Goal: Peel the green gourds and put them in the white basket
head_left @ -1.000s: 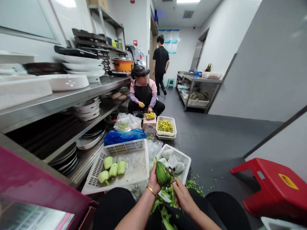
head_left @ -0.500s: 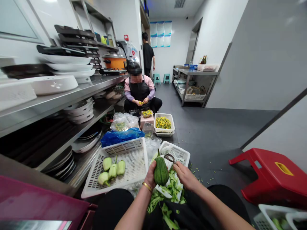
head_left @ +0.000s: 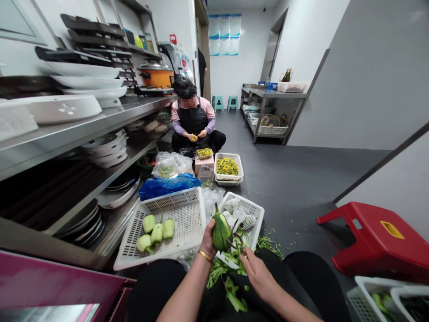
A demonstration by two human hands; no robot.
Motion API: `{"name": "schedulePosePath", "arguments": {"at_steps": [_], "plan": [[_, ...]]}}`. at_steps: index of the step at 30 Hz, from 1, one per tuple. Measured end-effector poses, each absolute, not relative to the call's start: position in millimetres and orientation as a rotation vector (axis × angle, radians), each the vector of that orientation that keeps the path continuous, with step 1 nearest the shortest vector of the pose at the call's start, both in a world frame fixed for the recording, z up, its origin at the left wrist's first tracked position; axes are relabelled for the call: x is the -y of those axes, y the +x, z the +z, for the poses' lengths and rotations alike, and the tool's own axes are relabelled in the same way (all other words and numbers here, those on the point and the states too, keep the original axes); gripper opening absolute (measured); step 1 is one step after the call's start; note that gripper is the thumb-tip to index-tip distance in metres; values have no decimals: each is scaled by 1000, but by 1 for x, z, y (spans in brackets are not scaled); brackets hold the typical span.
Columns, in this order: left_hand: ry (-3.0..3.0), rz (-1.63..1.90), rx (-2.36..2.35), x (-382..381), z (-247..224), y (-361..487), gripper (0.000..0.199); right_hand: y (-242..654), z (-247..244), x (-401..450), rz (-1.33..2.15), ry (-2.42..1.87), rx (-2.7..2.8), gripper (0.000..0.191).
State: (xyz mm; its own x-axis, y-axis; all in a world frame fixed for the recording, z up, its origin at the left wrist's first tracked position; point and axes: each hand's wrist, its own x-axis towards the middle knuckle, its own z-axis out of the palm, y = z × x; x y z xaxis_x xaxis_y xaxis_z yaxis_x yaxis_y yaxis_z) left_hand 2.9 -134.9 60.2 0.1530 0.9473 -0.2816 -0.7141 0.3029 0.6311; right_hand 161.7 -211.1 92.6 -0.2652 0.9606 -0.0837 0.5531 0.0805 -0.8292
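My left hand (head_left: 208, 243) is wrapped round a dark green squash (head_left: 220, 232), stem up, with a pale peeled strip down its side. In my right hand (head_left: 257, 273) is a peeler (head_left: 239, 242), its head at the squash's lower right side. Green peelings (head_left: 231, 288) lie below the hands and on my dark apron. To the left, a white basket (head_left: 187, 214) holds several pale peeled squashes (head_left: 157, 231). Just beyond my hands, another white basket (head_left: 259, 219) contains things in white foam netting (head_left: 248, 221).
Facing me, a person (head_left: 192, 116) crouches, handling yellow blossoms. Before them stand a basket of yellow flowers (head_left: 228, 167) and a blue bag (head_left: 169, 185). A steel shelf (head_left: 134, 114) with dishes runs along the left. A red stool (head_left: 378, 241) stands on the right.
The peeler has moved down along the squash, and a pale strip now shows on its skin. My right hand is lower. The standing person in the back has mostly passed behind the doorway.
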Motion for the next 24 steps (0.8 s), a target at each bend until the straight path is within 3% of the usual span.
{"name": "schedulePosePath", "arguments": {"at_steps": [6, 16, 24], "plan": [[85, 1388, -541, 129, 72, -13, 41, 196, 63, 229, 1357, -1540, 2234, 22], [154, 1259, -532, 134, 60, -9, 30, 153, 148, 129, 1075, -1534, 2021, 26], [18, 1454, -588, 127, 57, -11, 24, 161, 86, 208, 1185, -1528, 2019, 28]]}}
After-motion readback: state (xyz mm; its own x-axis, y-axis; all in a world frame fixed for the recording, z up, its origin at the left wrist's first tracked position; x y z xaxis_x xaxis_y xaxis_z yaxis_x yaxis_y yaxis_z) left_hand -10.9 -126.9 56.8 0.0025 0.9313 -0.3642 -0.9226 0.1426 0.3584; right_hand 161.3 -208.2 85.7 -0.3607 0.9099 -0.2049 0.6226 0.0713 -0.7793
